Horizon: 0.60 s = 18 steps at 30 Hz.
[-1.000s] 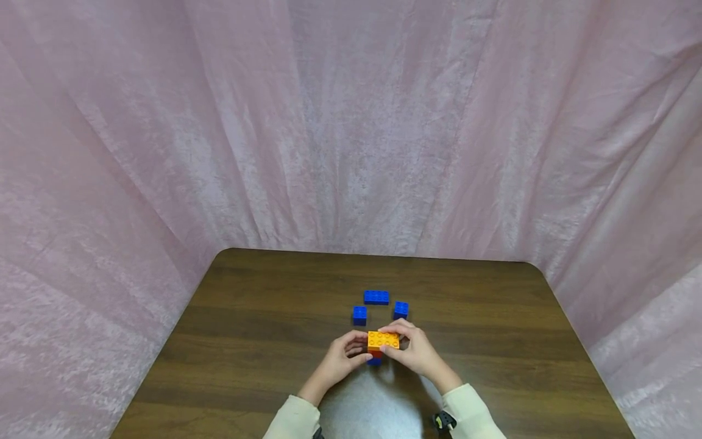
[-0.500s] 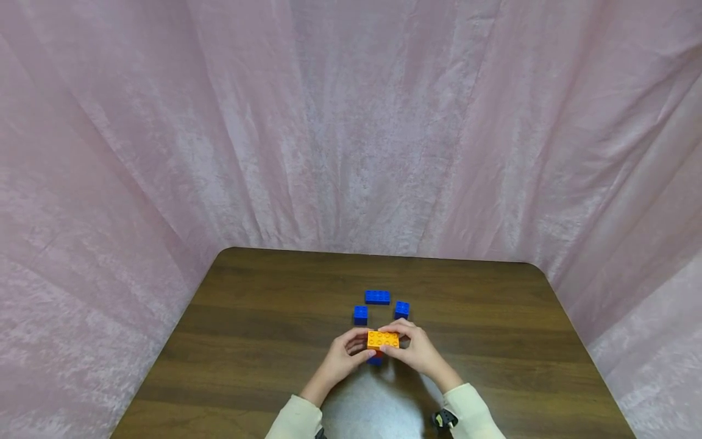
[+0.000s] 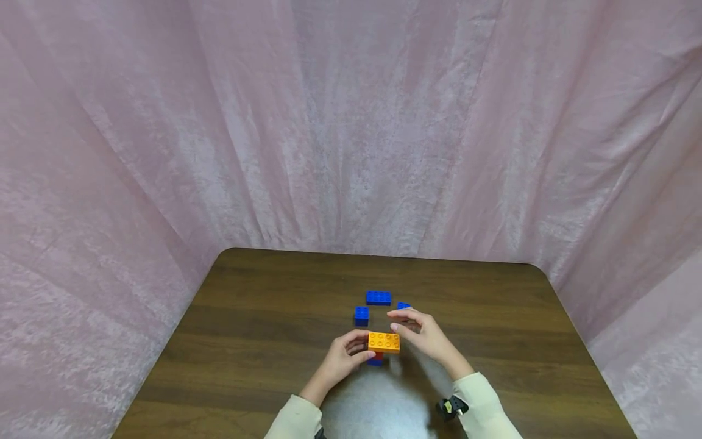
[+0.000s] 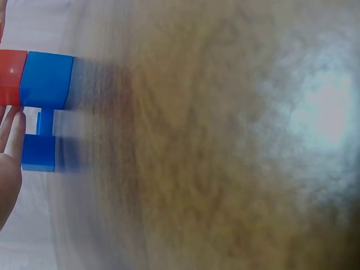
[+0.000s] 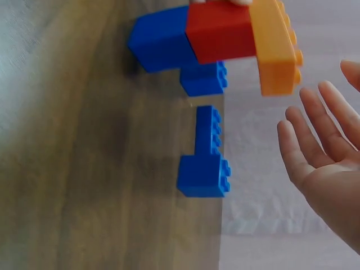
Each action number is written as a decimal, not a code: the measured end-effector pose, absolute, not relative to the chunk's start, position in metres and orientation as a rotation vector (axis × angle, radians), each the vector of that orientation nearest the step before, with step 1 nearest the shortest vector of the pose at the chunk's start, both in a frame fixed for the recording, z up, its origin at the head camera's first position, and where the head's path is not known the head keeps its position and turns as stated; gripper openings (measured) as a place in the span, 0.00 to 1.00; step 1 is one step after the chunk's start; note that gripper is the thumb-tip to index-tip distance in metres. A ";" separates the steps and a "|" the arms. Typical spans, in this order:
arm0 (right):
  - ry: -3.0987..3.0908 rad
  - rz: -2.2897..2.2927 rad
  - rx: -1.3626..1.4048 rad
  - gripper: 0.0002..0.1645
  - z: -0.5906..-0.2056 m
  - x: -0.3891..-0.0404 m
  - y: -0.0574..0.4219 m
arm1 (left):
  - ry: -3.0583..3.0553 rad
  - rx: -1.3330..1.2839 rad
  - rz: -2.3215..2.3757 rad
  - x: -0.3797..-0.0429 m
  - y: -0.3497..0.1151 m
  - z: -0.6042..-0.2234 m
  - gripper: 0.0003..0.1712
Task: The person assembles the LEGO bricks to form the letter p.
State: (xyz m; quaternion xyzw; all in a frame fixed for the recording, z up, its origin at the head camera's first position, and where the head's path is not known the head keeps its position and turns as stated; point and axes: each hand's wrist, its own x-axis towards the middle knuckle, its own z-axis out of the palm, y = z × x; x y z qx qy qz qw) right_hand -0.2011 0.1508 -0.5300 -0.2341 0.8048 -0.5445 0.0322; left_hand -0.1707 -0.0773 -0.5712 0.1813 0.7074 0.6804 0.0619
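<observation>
In the head view a stack of toy building bricks stands near the table's front: an orange brick (image 3: 384, 342) crosswise on top, a red brick (image 5: 222, 35) below it, a blue brick (image 5: 162, 40) at the bottom. The orange brick overhangs toward the right. My left hand (image 3: 339, 362) holds the stack from the left at the red brick, thumb in front, fingers behind and partly hidden. My right hand (image 3: 432, 339) is up and right of the orange brick, apart from it, with fingers loosely bent and nothing in them.
Behind the stack lie a long blue brick (image 3: 378, 298), a small blue brick (image 3: 362, 316) on the left, and another small blue brick (image 3: 403, 305) partly covered by my right hand. The brown wooden table (image 3: 263, 317) ends at a pink curtain (image 3: 351, 122).
My right hand has let go of the orange brick and moved up and right from it. The orange brick stays on the stack; my left hand has hardly moved.
</observation>
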 end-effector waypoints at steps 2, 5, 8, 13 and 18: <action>2.446 -1.724 -0.714 0.17 -0.530 -0.207 0.153 | 2.145 0.543 2.047 -0.171 -0.078 -0.570 0.18; 2.404 -1.794 -0.713 0.18 -0.529 -0.215 0.154 | 2.150 0.534 2.029 -0.171 -0.078 -0.569 0.18; 2.358 -1.857 -0.702 0.19 -0.528 -0.222 0.152 | 2.153 0.526 2.021 -0.171 -0.078 -0.569 0.18; 2.264 -1.896 -0.680 0.21 -0.532 -0.236 0.145 | 2.188 0.549 2.000 -0.172 -0.079 -0.572 0.19; 2.222 -1.823 -0.683 0.22 -0.535 -0.247 0.142 | 2.187 0.564 2.012 -0.172 -0.077 -0.574 0.19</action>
